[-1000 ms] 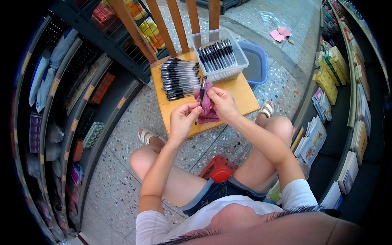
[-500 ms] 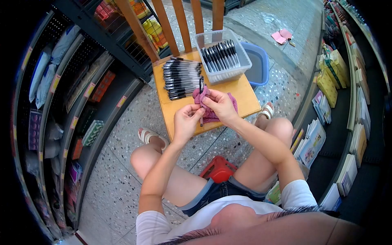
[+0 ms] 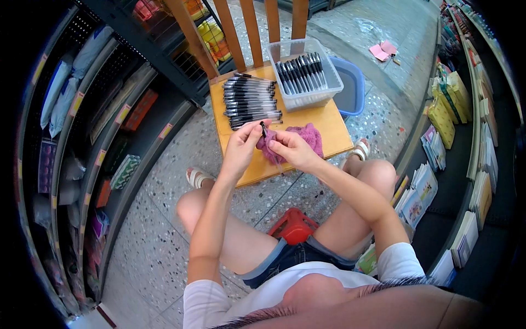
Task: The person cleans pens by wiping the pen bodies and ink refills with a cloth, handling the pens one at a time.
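My left hand (image 3: 242, 147) pinches the black cap end of a pen (image 3: 264, 129) over the front of the wooden chair seat (image 3: 335, 137). My right hand (image 3: 295, 149) grips a purple cloth (image 3: 310, 137), part of which is wrapped around the pen's barrel; the rest of the cloth lies on the seat. Behind my left hand, a row of black-capped pens (image 3: 249, 100) lies side by side on the seat. To its right, a clear plastic box (image 3: 310, 100) holds several more pens leaning together.
A blue basin (image 3: 350, 90) stands on the floor behind the chair's right side. A red stool (image 3: 295, 226) is between my legs. Stocked shelves curve along the left and right. Pink paper (image 3: 383, 50) lies on the floor at the upper right.
My left hand has moved up from lower on the pen to its cap end. My right hand and the cloth around the pen have shifted down along the barrel.
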### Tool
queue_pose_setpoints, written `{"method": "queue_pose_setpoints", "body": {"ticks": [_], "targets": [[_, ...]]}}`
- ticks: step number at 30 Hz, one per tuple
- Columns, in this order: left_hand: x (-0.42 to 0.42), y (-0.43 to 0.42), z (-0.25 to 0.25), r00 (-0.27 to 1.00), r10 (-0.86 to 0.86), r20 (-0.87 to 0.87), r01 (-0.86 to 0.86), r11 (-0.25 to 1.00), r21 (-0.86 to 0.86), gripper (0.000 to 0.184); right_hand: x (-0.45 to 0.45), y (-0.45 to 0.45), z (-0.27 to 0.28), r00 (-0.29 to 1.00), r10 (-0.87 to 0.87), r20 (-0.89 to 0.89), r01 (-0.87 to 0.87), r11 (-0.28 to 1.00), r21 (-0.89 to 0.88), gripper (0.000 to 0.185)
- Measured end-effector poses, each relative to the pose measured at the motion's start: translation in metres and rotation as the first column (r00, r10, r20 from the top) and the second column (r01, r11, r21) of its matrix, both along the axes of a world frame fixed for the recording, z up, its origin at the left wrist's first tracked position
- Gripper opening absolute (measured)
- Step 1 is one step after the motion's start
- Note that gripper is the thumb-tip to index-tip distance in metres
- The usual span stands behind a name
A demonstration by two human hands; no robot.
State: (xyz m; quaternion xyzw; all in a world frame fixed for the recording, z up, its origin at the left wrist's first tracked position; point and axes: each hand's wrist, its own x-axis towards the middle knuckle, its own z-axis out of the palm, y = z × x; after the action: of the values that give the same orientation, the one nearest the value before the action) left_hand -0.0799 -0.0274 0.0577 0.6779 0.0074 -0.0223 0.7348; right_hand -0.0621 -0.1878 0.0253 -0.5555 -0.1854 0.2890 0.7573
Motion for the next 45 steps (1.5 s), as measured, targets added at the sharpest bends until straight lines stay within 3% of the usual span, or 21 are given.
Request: {"method": "queue_pose_setpoints", "body": {"ticks": [2, 5, 8, 11, 14, 16, 26, 37, 43, 45], "targets": [[-0.001, 0.004, -0.001, 0.994, -0.07, -0.082, 0.063, 0.995, -0.082, 0.028, 0.0, -0.001, 0.0, 1.0, 0.024, 0.0, -0.024, 1.0, -0.008, 0.019], [-0.002, 0.005, -0.003, 0.993, 0.008, -0.119, -0.021, 0.994, -0.106, 0.025, -0.001, -0.001, 0.003, 0.998, 0.056, 0.006, -0.056, 0.998, -0.016, 0.018], [-0.001, -0.001, -0.004, 0.981, 0.193, 0.013, -0.191, 0.977, -0.091, 0.023, -0.003, 0.003, 0.002, 0.997, 0.076, -0.004, -0.076, 0.997, -0.017, 0.018], [0.002, 0.006, -0.002, 0.974, 0.226, -0.01, -0.226, 0.965, -0.134, 0.02, -0.005, 0.002, 0.007, 0.997, 0.074, -0.03, -0.075, 0.996, -0.049, 0.019], [0.001, 0.006, -0.006, 0.973, 0.227, -0.041, -0.229, 0.972, -0.049, 0.019, -0.002, 0.002, 0.009, 0.998, -0.004, -0.062, 0.0, 0.998, -0.068, 0.02], [-0.003, -0.003, -0.014, 0.988, 0.147, -0.045, -0.151, 0.983, -0.101, 0.017, -0.002, 0.005, 0.015, 0.992, -0.1, -0.073, 0.099, 0.995, -0.028, 0.021], [-0.001, 0.002, -0.013, 0.975, 0.203, -0.088, -0.212, 0.972, -0.102, 0.017, -0.002, 0.006, 0.005, 1.0, 0.021, -0.004, -0.021, 0.998, -0.051, 0.021], [0.003, 0.013, -0.015, 0.972, 0.229, -0.062, -0.237, 0.94, -0.245, 0.016, -0.006, 0.005, 0.01, 0.996, 0.094, 0.01, -0.093, 0.994, -0.064, 0.022], [0.003, 0.015, -0.016, 0.956, 0.283, -0.078, -0.291, 0.948, -0.128, 0.017, -0.007, 0.005, 0.003, 0.963, 0.069, 0.262, 0.017, 0.949, -0.313, 0.023], [0.004, 0.014, -0.013, 0.972, 0.214, -0.1, -0.226, 0.965, -0.129, 0.017, -0.005, 0.002, 0.002, 0.99, 0.07, 0.122, -0.039, 0.971, -0.237, 0.025]]}}
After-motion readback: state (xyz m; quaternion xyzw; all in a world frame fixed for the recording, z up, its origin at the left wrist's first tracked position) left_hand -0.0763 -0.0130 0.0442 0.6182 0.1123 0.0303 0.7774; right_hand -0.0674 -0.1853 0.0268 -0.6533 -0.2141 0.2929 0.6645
